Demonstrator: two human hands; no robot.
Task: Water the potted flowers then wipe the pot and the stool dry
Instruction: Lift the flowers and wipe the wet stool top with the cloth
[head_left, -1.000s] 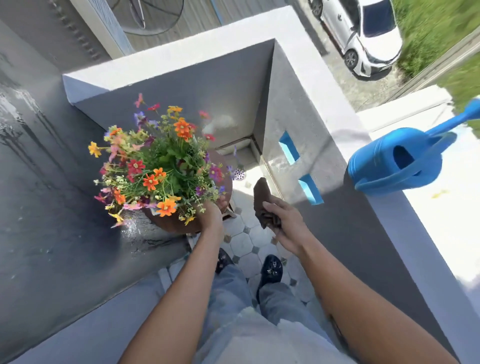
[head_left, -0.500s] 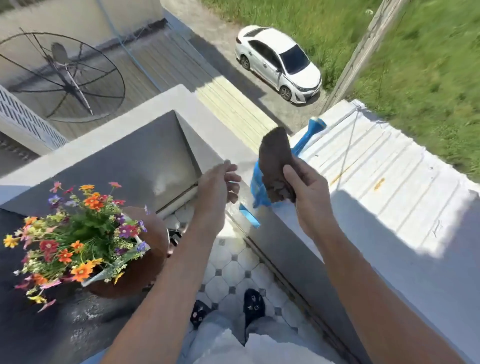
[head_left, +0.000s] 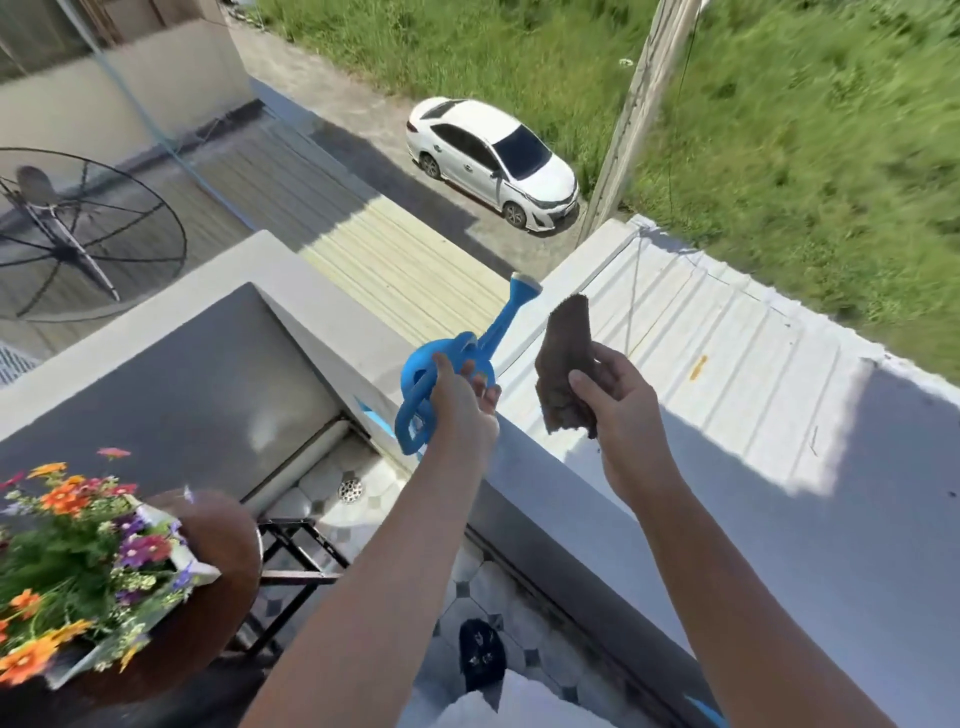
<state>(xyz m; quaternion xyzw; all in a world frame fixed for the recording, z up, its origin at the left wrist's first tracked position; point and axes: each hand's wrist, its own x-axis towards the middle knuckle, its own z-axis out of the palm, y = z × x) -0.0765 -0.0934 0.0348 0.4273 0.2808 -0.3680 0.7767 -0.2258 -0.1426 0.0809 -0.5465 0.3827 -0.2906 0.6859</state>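
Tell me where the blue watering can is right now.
In the head view the blue watering can sits mid-frame on the balcony ledge, gripped by the left hand, just left of the brown cloth.

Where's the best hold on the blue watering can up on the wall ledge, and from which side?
Grip the looped handle of the blue watering can, coming from the balcony side. The loop faces the person while the spout points away over the roof, and the left hand is closing on it there. The right hand holds the brown cloth.
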